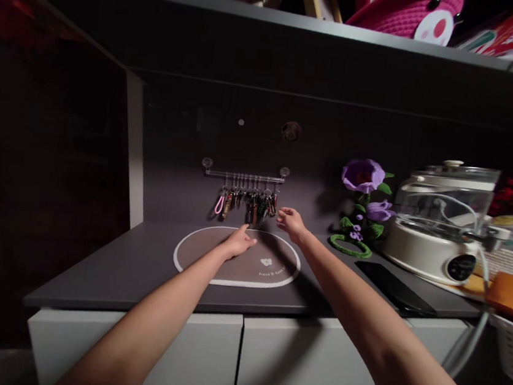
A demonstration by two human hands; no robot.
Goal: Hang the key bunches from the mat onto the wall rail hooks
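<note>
Over the oval mat [274, 278] on the dark surface [118, 269], the left hand [239, 243] is open, palm down, fingers loosely spread, holding nothing. The right hand [290, 223], also open and empty, reaches just to the right of the bunch of keys [250, 206], which hang from the hooks of a wall rail [244, 176], seemingly kept up off the surface and easy to grab.

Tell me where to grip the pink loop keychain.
Pinch the pink loop keychain at its bottom, coming from the left: it hangs at the left end of the row on the hook rail, so no keys crowd that side.
</note>
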